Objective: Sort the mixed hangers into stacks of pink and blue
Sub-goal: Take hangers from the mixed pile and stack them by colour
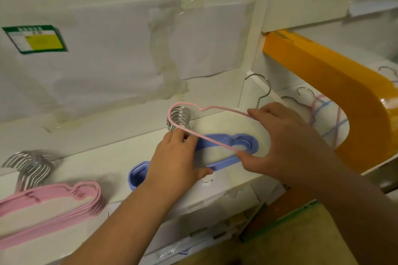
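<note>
A white table (112, 163) sits in front of a white wall (107, 66) with paper and clear tape stuck on it. On the far left of the wall is a green label (34, 38) with a yellow patch.

At the left of the table lies the pink stack (53, 206). Its hangers lie flat, one on top of another, and their silver hooks (30, 168) point to the back.

In the middle lies the blue stack (217, 153), also flat on the table. Its silver hooks (178, 118) bunch up at the back, close to the wall.

The left hand (178, 157) rests on the blue stack. Its fingers curl over the stack near the hooks and its thumb lies along the front bar.

Just above the blue stack is one pink hanger (193, 122), tilted up off the table. The right hand (280, 142) holds it. The fingers pinch the top wire and the thumb presses the bottom bar. Its silver hook (261, 90) sticks up behind the right hand.

On the right is a big orange bar (344, 92) that curves down. Behind it, on a white shelf (288, 92), lies a mixed pile (323, 112) of pink and blue hangers, all tangled together.
</note>
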